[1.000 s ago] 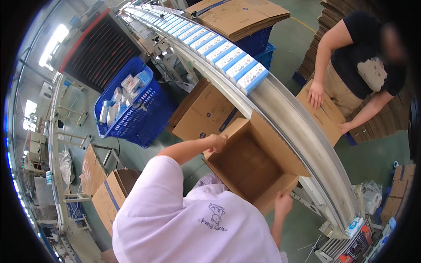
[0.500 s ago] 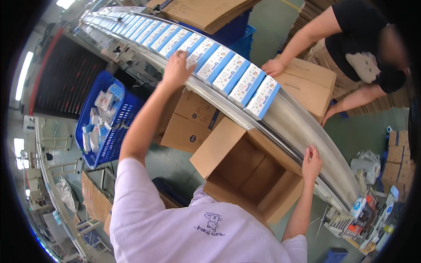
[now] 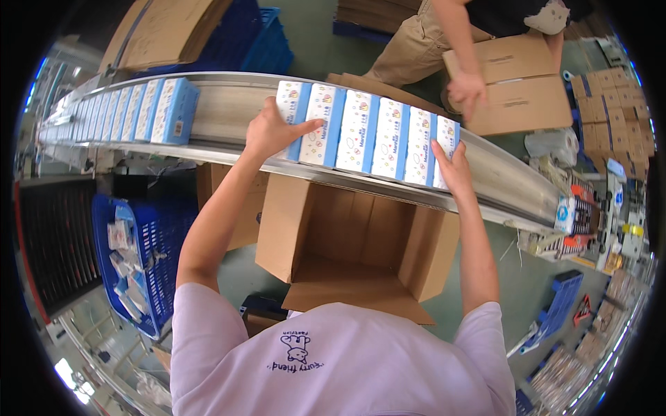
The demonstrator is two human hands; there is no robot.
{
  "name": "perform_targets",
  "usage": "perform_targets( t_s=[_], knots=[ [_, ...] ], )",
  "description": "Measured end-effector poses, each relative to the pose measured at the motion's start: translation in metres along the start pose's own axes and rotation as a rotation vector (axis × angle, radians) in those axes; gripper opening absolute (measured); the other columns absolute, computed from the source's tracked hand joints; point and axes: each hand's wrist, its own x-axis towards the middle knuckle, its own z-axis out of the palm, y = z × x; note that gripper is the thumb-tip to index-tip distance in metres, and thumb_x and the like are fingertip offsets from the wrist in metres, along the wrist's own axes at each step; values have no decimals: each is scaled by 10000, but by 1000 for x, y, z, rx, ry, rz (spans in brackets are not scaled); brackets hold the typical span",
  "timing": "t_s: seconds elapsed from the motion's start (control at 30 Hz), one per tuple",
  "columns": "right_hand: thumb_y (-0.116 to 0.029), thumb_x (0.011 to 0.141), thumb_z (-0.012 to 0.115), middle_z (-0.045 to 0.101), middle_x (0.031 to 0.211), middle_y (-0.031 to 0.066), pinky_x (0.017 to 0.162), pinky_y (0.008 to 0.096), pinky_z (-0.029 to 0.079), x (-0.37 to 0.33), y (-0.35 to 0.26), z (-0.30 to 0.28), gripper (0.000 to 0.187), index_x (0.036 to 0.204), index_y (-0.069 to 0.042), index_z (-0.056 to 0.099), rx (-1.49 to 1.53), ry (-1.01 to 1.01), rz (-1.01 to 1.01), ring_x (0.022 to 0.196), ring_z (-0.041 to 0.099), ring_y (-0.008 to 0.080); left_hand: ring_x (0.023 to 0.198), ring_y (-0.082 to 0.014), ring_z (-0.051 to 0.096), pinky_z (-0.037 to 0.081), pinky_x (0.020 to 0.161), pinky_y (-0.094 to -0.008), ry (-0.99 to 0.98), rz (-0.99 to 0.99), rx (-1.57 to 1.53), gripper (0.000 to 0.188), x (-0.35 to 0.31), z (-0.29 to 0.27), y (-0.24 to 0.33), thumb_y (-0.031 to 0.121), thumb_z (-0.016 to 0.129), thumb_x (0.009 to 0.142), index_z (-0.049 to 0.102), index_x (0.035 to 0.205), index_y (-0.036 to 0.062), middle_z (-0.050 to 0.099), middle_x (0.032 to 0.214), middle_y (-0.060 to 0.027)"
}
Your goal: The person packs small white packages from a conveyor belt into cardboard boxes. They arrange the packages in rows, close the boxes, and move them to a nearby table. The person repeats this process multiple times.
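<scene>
A short row of white-and-blue tissue packs (image 3: 357,132) stands pressed side by side on the conveyor belt. At the row's left end is my left hand (image 3: 274,130), its thumb across the front of the packs and its other fingers around the end pack, partly hidden. My right hand (image 3: 454,170) grips the right end, thumb on the face of the last pack, fingers behind it. Together the hands hold the row between them. Right below, on my side of the belt, an open cardboard box (image 3: 354,239) has its flaps spread and its inside bare.
More tissue packs (image 3: 149,111) queue on the belt (image 3: 229,114) at left, past a gap. A blue basket (image 3: 149,256) of loose packs stands lower left. Across the belt, a co-worker's hand (image 3: 466,90) is by a closed carton (image 3: 517,100). Stacked cartons (image 3: 610,111) stand far right.
My right hand has come from beside the belt onto the row's right end. A gap now separates the row from the packs behind it. The view has turned, and the co-worker's hand has shifted.
</scene>
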Motion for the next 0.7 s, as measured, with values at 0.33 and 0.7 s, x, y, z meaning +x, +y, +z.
perform_targets(
  t_s=[0.33,0.7],
  knots=[
    [-334,603,810,563,1077,162,821,332,458,-106,-18,-74,932,1272,39,277,271,443,-269,944,573,225,926,-251,616,509,793,-315,-4,355,-798,881,-92,-6,33,213,854,571,320,1222,-46,590,1013,-172],
    [-456,785,561,653,880,170,714,400,507,-191,104,46,456,827,-18,682,-642,-908,189,841,627,321,1010,-356,553,451,851,-415,-1158,208,543,582,-156,171,-74,528,368,863,647,967,27,606,1033,-204]
  ],
)
